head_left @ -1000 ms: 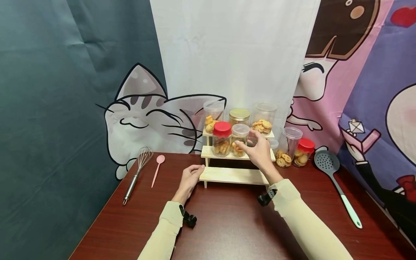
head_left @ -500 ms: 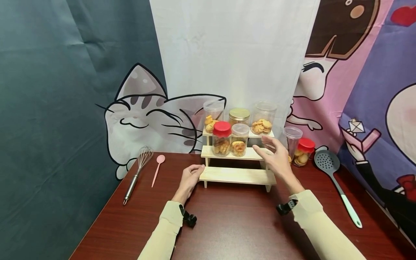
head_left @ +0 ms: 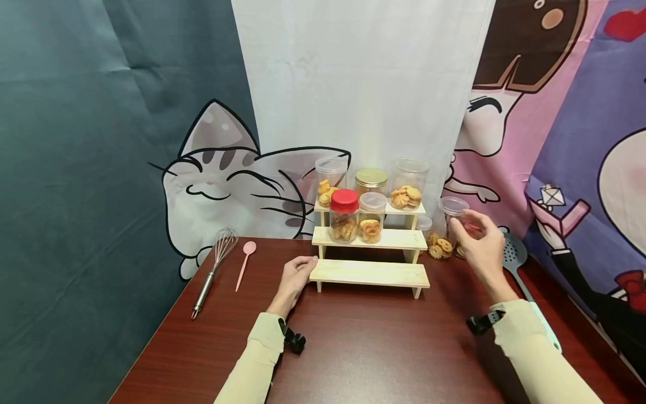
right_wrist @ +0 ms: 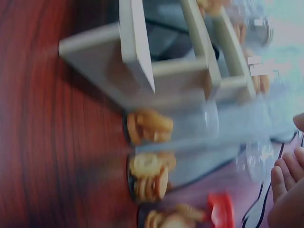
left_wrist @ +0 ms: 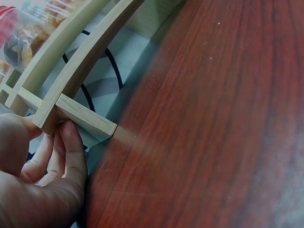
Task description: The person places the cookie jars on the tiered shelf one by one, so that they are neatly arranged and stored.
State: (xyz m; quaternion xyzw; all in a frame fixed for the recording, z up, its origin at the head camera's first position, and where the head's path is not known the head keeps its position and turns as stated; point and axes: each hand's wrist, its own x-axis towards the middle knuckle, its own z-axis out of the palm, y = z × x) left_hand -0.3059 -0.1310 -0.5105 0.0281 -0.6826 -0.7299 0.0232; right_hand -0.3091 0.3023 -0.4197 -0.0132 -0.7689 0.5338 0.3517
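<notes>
My left hand (head_left: 294, 282) pinches the left end of the lowest shelf (head_left: 368, 273) of a three-tier wooden stand. In the left wrist view, its thumb lies over the shelf's end (left_wrist: 47, 111) and the fingers are under it. At the right, my right hand (head_left: 481, 249) holds nothing, thumb and fingers spread apart. It overlaps a red-lidded jar (head_left: 458, 251) and comes close to a tall clear jar of ring cookies (head_left: 440, 247). On the middle tier are a red-lidded cookie jar (head_left: 344, 217) and a clear-lidded jar (head_left: 372, 217).
The top tier bears two clear-lidded jars (head_left: 331, 179) and a gold-lidded jar (head_left: 371, 179). Another small clear-lidded jar (head_left: 424, 224) stands behind the stand's right side. A whisk (head_left: 214, 275) and pink spoon (head_left: 245, 264) lie left. A slotted skimmer (head_left: 515, 255) lies right, partly behind my right arm.
My right hand has let go of the clear-lidded jar on the middle tier and moved right to the jars beside the stand. The left hand stays put.
</notes>
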